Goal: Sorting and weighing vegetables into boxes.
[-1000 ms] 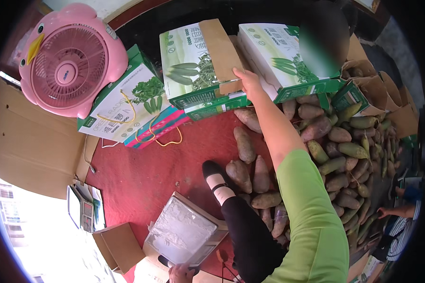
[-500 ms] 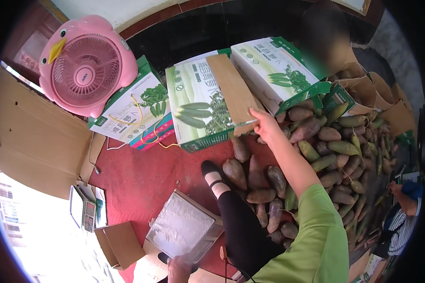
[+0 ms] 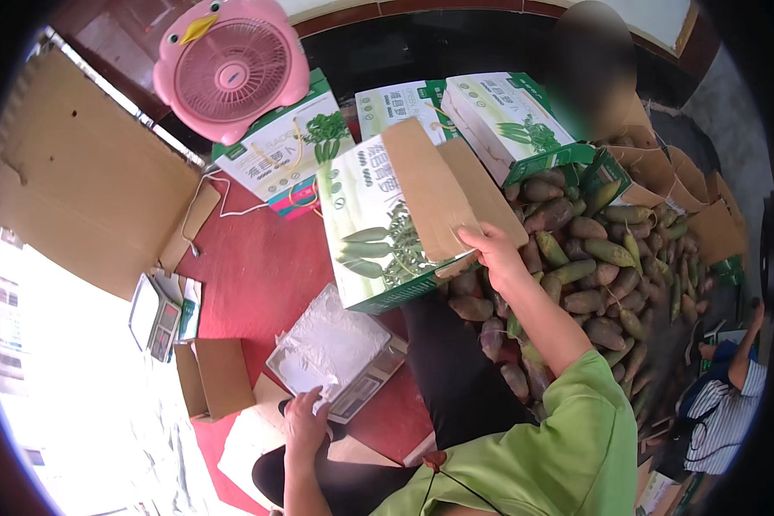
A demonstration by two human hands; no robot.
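My right hand (image 3: pixel 493 251) grips the near right corner of a white and green carton (image 3: pixel 371 215) printed with radishes. Its brown cardboard flaps stand out on the right side, and the carton is tilted in the air. Below it, a platform scale (image 3: pixel 335 344) wrapped in clear plastic rests on the red floor covering; the carton hides part of its far corner. My left hand (image 3: pixel 305 423) is at the scale's near left edge, fingers apart and holding nothing. Many long green and purplish radishes (image 3: pixel 611 252) lie heaped to the right of my right arm.
More printed cartons (image 3: pixel 525 129) stand at the back. A pink bird-shaped fan (image 3: pixel 232 77) sits behind a carton on the left. Nearer are a large cardboard sheet (image 3: pixel 86 172), a second scale (image 3: pixel 155 318) and a small brown box (image 3: pixel 213 378). Another person (image 3: pixel 722 396) is at far right.
My right hand has brought the carton away from the back row and toward me, over the far edge of the scale. My left hand has moved up beside the scale. The view has shifted.
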